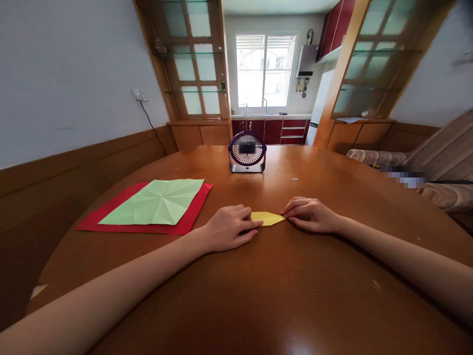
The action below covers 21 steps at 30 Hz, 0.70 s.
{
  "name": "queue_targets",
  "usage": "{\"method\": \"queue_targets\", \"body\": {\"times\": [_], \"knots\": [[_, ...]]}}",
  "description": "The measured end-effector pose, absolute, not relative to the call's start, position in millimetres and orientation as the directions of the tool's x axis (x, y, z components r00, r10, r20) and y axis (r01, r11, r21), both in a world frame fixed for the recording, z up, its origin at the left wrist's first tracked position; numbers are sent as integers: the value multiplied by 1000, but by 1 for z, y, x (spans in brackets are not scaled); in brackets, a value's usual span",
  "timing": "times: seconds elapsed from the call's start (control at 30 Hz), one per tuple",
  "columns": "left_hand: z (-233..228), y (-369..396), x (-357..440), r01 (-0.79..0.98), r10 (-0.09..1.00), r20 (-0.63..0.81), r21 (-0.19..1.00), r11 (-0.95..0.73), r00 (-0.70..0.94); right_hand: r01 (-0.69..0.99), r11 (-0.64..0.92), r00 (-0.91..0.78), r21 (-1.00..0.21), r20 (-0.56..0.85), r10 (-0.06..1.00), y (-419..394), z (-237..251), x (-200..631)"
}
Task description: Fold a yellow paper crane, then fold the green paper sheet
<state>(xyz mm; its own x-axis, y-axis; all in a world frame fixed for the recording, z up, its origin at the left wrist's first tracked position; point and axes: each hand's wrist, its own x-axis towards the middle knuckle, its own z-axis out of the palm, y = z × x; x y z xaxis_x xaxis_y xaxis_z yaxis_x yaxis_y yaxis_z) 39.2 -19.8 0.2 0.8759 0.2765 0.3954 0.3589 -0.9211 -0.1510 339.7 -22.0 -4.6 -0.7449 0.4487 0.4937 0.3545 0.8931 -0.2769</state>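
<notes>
Pressing down with both hands, we are pinning a small folded yellow paper [267,218] flat against the wooden table [281,276]. Our left hand [229,228] is lying curled over the paper's left end, fingers together and bearing on it, the outstretched fingertips covering that end. Our right hand [309,215] is resting on the right tip, fingertips bunched close and touching the point. Neither hand is lifting or clamping the piece; both are holding it by downward pressure only.

The yellow paper is sitting between the two hands, near the middle of the table, showing as a narrow pointed shape with a crease along its length. We are judging it to be very light, thin and easily creased; on the glossy tabletop it will probably slide unless held down. Best hold: pinch at the pointed ends or along the folded edge, with light pressure.

Further out on the left, a creased green sheet [157,201] is lying on top of a larger red sheet [111,219]. Beyond, a small purple desk fan [247,151] is standing upright, well apart from the hands.
</notes>
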Motion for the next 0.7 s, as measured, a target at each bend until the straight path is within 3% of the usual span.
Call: {"method": "queue_targets", "body": {"times": [0.23, 0.5, 0.7], "knots": [[-1, -19, 40, 354, 264, 367, -206, -912, 892, 351, 911, -748, -219, 519, 413, -27, 0, 336], [0, -20, 39, 358, 282, 353, -174, -917, 892, 348, 927, -873, -139, 314, 374, -39, 1, 320], [1, -22, 41, 364, 293, 338, -168, -916, 894, 308, 951, -891, -19, 344, 296, -33, 0, 321]]}}
